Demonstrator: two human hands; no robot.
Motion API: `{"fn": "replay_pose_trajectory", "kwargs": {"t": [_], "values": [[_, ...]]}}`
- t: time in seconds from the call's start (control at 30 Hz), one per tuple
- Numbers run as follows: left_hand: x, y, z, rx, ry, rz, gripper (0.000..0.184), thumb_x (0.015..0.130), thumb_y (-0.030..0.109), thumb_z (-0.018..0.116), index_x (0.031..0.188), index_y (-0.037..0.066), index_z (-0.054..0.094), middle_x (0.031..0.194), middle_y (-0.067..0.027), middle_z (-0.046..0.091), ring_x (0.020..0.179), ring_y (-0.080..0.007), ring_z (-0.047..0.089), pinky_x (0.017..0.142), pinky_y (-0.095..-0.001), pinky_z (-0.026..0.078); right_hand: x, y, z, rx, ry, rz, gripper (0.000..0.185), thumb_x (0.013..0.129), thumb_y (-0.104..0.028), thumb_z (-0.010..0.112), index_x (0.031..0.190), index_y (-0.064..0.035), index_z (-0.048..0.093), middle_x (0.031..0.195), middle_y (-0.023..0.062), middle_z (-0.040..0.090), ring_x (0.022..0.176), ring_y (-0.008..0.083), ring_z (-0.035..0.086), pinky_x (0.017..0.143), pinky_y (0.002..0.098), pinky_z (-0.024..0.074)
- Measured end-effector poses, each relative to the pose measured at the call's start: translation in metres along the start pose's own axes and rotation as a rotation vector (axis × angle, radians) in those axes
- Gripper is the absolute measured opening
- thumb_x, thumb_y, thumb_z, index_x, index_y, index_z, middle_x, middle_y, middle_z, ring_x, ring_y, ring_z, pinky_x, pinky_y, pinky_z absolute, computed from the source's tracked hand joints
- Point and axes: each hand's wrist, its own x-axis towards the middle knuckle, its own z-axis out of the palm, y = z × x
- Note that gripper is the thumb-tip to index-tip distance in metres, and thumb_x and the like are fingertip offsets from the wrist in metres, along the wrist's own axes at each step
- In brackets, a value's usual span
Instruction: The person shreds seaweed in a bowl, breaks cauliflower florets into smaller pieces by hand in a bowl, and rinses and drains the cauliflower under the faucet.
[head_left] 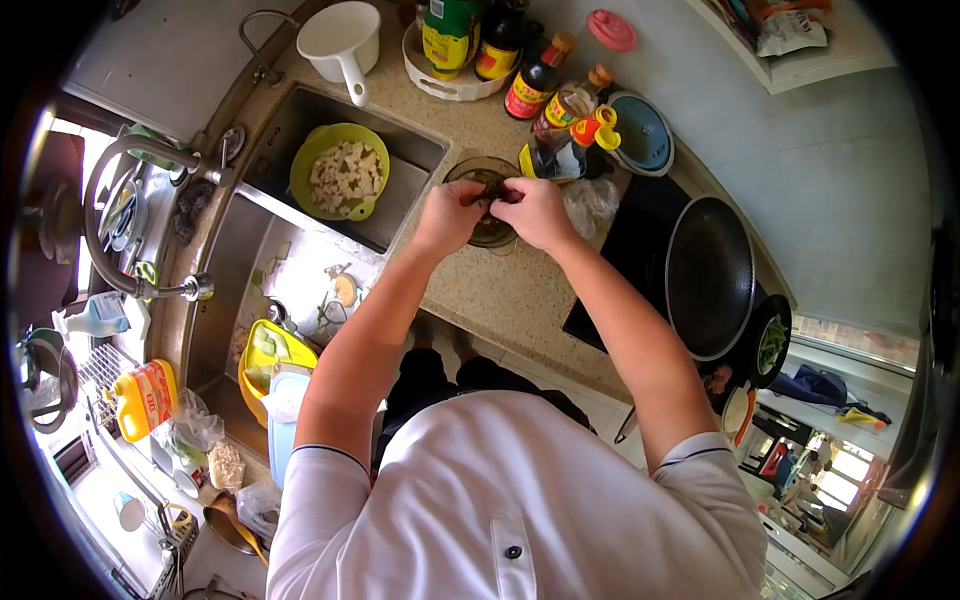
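Over a glass bowl [490, 236] on the speckled counter, my two hands are close together, fingertips nearly meeting. My left hand [452, 212] comes from the left with its fingers pinched on something small and dark. My right hand [535, 211] is pinched too, from the right, at the same dark bit. What the piece is cannot be made out. Dark contents show in the bowl beneath the fingers. Left of the bowl, a green colander [301, 180] with pale diced pieces [347, 177] sits in the upper sink basin.
Sauce bottles [533, 82] stand behind the bowl, with a plastic bag [590, 205] right of it. A large wok [709, 278] rests on the black cooktop [632, 262]. A white pot [340, 38] is behind the sink [405, 165]. A yellow container [262, 345] lies lower left.
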Motion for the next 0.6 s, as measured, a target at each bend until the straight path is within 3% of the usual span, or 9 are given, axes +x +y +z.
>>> {"fn": "replay_pose_trajectory", "kwargs": {"t": [0.37,0.43,0.47,0.53,0.6], "values": [[-0.003,-0.001,0.005,0.088,0.076,-0.003,0.018,0.085,-0.002,0.059,0.101,-0.009,0.066,0.08,-0.0072,0.068,0.065,-0.0105,0.063,0.058,-0.026,0.052,-0.006,0.0,0.009,-0.001,0.06,-0.075,0.028,0.072,-0.021,0.072,0.079,0.0048,0.063,0.067,0.0252,0.059,0.061,0.0403,0.057,0.056,0.0411,0.0469],[-0.001,0.0,0.006,0.089,0.07,-0.017,0.016,0.086,-0.003,0.059,0.099,-0.01,0.065,0.08,-0.0061,0.067,0.065,-0.0094,0.062,0.057,-0.0243,0.051,-0.003,0.009,0.012,0.028,0.041,-0.042,0.023,0.077,-0.017,0.07,0.08,0.0054,0.063,0.066,0.0199,0.063,0.056,0.0312,0.06,0.054,0.0372,0.0473],[-0.001,0.001,0.006,0.034,0.096,-0.038,0.013,0.085,-0.002,0.06,0.095,-0.009,0.065,0.078,-0.0058,0.066,0.062,-0.0107,0.062,0.057,-0.0255,0.051,-0.003,0.014,0.013,0.028,0.041,-0.042,0.023,0.077,-0.017,0.07,0.08,0.0054,0.063,0.066,0.0199,0.063,0.056,0.0312,0.06,0.054,0.0372,0.0473],[0.001,0.003,0.006,-0.021,0.123,-0.056,0.011,0.084,-0.001,0.06,0.091,-0.007,0.065,0.075,-0.0055,0.066,0.06,-0.0119,0.061,0.056,-0.0267,0.052,-0.003,0.008,0.01,0.41,-0.043,0.197,0.018,0.083,-0.012,0.068,0.084,0.0058,0.065,0.068,0.0102,0.066,0.056,0.0166,0.06,0.054,0.0304,0.0474],[0.003,0.005,0.007,-0.139,0.223,-0.144,0.007,0.084,-0.002,0.06,0.088,-0.007,0.064,0.075,-0.0052,0.065,0.059,-0.0121,0.061,0.054,-0.0269,0.051,-0.002,0.007,0.004,0.425,-0.103,0.169,0.016,0.085,-0.01,0.068,0.088,0.0057,0.065,0.071,0.0065,0.066,0.06,0.0114,0.06,0.056,0.0277,0.0476]]}}
